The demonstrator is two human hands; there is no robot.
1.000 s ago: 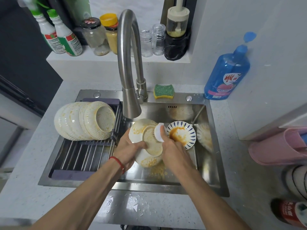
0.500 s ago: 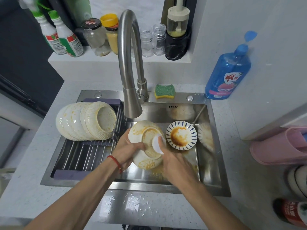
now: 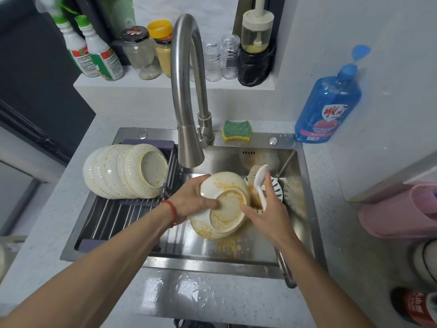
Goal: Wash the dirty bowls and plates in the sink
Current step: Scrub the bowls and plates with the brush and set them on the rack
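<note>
Head view: left hand (image 3: 194,200) grips dirty bowl (image 3: 222,207) over sink (image 3: 305,185); right hand (image 3: 267,209) at 3 o'clock pinches white brush (image 3: 259,179).

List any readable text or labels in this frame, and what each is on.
No text reads clearly enough to quote.
Blue soap bottle: red logo with Chinese characters, blurred; small print below unreadable.
Two green-capped spray bottles: red and green labels, print too small.
Black jar lid: red marking, illegible.
Red can at lower right: white characters, blurred.
</note>
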